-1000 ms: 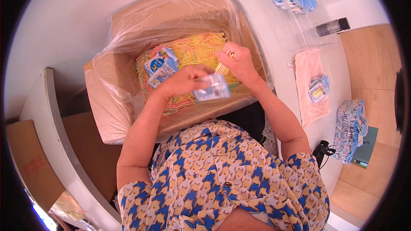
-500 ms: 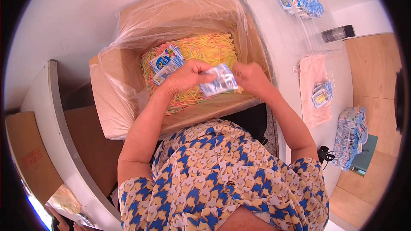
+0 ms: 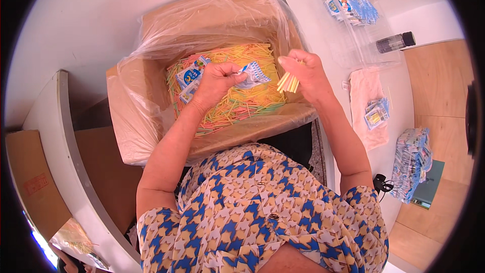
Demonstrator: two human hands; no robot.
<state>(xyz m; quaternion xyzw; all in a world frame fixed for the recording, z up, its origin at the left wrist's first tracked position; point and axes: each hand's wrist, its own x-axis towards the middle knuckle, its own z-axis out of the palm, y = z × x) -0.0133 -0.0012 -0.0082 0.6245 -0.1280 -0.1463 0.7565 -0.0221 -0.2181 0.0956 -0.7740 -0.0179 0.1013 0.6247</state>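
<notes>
My left hand (image 3: 218, 82) pinches a small blue-and-white printed plastic packet (image 3: 251, 77) by its left side, over the open box. Just to the right, my right hand (image 3: 304, 75) is closed round a small bunch of thin yellow sticks (image 3: 289, 83), their ends poking out below the fingers. Under both hands lies a cardboard box (image 3: 132, 106) with a clear plastic liner (image 3: 202, 17). Loose thin sticks (image 3: 237, 103) in yellow, pink, orange and green cover its bottom. More blue-and-white packets (image 3: 190, 77) rest on the sticks, left of my left hand, which partly covers them.
On the white table at right stand a clear plastic bin (image 3: 348, 35) with packets, a dark-capped bottle (image 3: 395, 43) and a pink cloth (image 3: 365, 83) with several packets (image 3: 377, 113). A bundled stack of packets (image 3: 411, 164) sits further right. A white panel (image 3: 68, 136) edges the left.
My right hand has moved up and away from the packet, and the yellow sticks in it now show. My left hand has shifted slightly up with the packet.
</notes>
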